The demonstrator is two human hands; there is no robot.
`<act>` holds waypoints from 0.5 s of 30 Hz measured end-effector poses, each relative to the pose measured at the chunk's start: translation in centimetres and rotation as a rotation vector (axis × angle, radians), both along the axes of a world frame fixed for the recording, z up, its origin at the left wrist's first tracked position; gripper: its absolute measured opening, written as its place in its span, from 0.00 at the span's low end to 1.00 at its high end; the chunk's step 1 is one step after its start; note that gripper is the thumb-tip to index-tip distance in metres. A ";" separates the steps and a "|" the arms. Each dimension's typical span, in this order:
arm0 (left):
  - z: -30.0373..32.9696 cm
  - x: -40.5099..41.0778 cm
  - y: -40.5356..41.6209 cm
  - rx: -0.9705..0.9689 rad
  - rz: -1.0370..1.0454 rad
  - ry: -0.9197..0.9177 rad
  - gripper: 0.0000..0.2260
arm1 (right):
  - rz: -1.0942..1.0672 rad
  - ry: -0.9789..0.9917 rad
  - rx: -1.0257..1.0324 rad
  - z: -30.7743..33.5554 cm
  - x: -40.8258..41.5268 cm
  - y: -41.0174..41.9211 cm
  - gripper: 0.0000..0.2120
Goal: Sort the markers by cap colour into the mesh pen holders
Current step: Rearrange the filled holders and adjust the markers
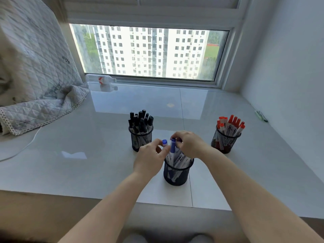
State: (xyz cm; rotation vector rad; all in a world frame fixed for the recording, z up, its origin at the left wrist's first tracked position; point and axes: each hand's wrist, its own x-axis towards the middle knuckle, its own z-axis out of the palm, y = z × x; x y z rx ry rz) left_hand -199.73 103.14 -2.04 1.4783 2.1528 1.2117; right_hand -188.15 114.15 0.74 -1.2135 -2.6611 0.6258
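Note:
Three black mesh pen holders stand on the white sill. The near one (177, 174) holds several blue-capped markers (172, 148). The back left holder (140, 139) is full of black-capped markers (141, 120). At the right, a third holder (225, 142) carries red-capped markers (231, 124). My left hand (149, 158) is at the near holder's left rim, its fingers pinching a blue-capped marker (164, 142). My right hand (190, 144) curls over the tops of the blue markers and grips them.
A quilted grey cloth (38, 81) covers the left side of the sill. A white cable (26, 144) runs below it. A plastic bottle (102, 79) lies by the window. Dark pens (261, 115) lie against the right wall.

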 end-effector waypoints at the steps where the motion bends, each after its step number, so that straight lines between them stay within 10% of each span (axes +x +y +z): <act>1: 0.1 -0.1 -0.1 0.015 0.007 -0.007 0.09 | 0.003 -0.015 -0.014 0.1 -0.1 0.2 0.13; 15: 2.4 -2.6 -0.7 0.369 0.243 -0.512 0.11 | -0.152 0.653 -0.079 3.0 2.0 0.7 0.03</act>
